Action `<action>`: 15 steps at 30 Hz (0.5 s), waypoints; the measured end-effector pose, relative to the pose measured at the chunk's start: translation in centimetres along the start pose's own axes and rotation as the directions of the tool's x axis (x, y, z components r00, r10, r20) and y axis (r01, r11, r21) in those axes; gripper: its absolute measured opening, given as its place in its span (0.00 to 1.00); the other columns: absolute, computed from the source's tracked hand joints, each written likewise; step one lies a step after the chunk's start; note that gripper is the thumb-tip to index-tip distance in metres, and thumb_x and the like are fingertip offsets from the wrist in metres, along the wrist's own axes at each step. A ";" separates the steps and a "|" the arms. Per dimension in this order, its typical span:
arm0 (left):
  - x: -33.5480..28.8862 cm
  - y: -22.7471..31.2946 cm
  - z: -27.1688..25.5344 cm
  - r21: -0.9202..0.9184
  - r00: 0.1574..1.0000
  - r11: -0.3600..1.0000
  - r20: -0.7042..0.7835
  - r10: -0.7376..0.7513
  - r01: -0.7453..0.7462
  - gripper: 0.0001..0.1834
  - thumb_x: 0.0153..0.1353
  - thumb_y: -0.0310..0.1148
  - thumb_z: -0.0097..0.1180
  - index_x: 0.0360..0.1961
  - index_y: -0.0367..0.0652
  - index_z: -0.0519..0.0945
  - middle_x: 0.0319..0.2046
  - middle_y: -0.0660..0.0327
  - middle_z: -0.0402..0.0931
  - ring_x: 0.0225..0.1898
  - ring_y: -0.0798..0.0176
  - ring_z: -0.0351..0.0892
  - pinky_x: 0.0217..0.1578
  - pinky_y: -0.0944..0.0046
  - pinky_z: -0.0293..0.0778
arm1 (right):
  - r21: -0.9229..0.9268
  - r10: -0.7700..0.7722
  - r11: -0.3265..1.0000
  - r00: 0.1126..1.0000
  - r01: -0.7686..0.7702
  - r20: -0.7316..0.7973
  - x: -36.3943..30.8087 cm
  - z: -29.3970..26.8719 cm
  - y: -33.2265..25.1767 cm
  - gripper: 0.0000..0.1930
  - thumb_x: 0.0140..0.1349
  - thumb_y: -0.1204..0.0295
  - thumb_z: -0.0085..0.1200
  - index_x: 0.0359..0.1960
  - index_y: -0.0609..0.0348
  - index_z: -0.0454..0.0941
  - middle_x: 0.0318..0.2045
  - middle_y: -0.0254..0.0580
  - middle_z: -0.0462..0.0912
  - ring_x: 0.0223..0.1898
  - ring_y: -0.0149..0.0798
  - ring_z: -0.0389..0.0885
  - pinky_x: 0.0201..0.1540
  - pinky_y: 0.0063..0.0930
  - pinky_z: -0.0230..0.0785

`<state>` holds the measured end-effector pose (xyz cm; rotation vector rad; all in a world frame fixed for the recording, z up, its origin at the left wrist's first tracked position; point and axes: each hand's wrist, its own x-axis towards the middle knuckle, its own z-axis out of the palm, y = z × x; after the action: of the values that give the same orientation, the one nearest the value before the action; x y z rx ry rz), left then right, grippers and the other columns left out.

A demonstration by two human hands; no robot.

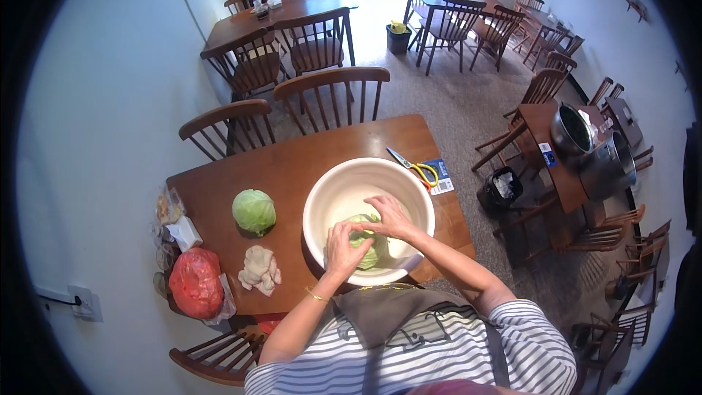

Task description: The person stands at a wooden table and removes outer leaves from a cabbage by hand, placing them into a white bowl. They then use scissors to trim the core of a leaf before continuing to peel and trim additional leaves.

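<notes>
A green cabbage (371, 254) rests inside a large cream-white basin (316, 189) in front of me. My left hand (346, 246) curves over its near left side, fingers bent against the leaves. My right hand (390, 217) reaches across the top from the right, fingertips bent toward the left hand and touching the cabbage. Both hands partly cover it. To the left of the basin, a second whole cabbage (254, 211) sits on the brown wooden table (292, 164). Scissors (415, 167) with yellow handles lie just beyond the basin's right rim.
A crumpled pale cloth (259, 271) lies left of my left forearm. A red plastic bag (196, 283) and a white tissue pack (184, 233) stand along the table's left edge. Chairs (333, 91) line the far side. Metal pots (608, 164) stand on another table at right.
</notes>
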<state>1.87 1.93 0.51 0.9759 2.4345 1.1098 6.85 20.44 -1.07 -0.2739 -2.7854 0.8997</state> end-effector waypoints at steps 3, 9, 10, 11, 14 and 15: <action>-0.2 -0.4 1.1 0.154 0.998 0.987 -0.050 -0.028 0.035 0.47 0.42 0.48 0.74 0.61 0.37 0.66 0.65 0.45 0.60 0.67 0.46 0.59 0.63 0.48 0.61 | 0.139 0.101 0.983 0.985 -0.121 0.142 -1.2 1.3 1.8 0.33 0.54 0.51 0.66 0.58 0.57 0.76 0.50 0.52 0.80 0.54 0.51 0.77 0.57 0.39 0.69; 0.7 -3.6 2.6 0.096 0.990 0.994 0.128 -0.061 0.049 0.61 0.39 0.52 0.75 0.70 0.38 0.54 0.69 0.45 0.52 0.70 0.43 0.52 0.67 0.47 0.56 | 0.291 0.063 0.951 0.987 -0.105 0.149 -1.8 1.4 1.9 0.21 0.58 0.56 0.65 0.48 0.56 0.83 0.42 0.49 0.84 0.46 0.48 0.82 0.50 0.39 0.73; 0.7 -3.9 2.6 0.084 0.990 0.995 0.130 -0.055 0.044 0.62 0.39 0.52 0.75 0.70 0.38 0.53 0.69 0.45 0.52 0.70 0.43 0.52 0.67 0.47 0.56 | 0.265 0.032 0.962 0.993 -0.062 0.115 -1.8 1.4 1.6 0.20 0.57 0.57 0.64 0.46 0.57 0.83 0.41 0.49 0.84 0.44 0.49 0.82 0.49 0.39 0.73; 0.7 -4.2 2.5 0.070 0.990 0.997 0.136 -0.049 0.040 0.62 0.39 0.52 0.75 0.70 0.38 0.53 0.69 0.45 0.51 0.71 0.43 0.51 0.68 0.47 0.56 | 0.238 -0.001 0.971 0.997 -0.019 0.082 -1.8 1.2 1.2 0.19 0.57 0.58 0.64 0.45 0.58 0.84 0.40 0.50 0.84 0.43 0.50 0.82 0.48 0.39 0.73; 0.9 -4.5 2.5 0.036 0.988 0.999 0.152 -0.031 0.025 0.63 0.38 0.52 0.75 0.71 0.39 0.52 0.70 0.45 0.50 0.71 0.42 0.50 0.68 0.46 0.55 | 0.286 -0.019 0.958 0.999 0.006 0.041 -1.7 1.5 1.7 0.16 0.57 0.60 0.64 0.41 0.59 0.84 0.37 0.50 0.84 0.41 0.50 0.81 0.45 0.39 0.73; 0.9 -4.5 2.5 0.034 0.988 0.999 0.153 -0.027 0.022 0.63 0.38 0.52 0.75 0.71 0.39 0.52 0.70 0.45 0.50 0.71 0.42 0.49 0.68 0.46 0.55 | 0.324 -0.011 0.946 0.999 -0.002 0.037 -1.7 1.6 2.0 0.15 0.57 0.61 0.64 0.41 0.58 0.84 0.36 0.49 0.84 0.40 0.50 0.81 0.44 0.38 0.73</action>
<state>0.41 1.84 -4.48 1.0000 2.3412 0.9530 8.30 20.75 -3.79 -0.1983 -2.6113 1.3520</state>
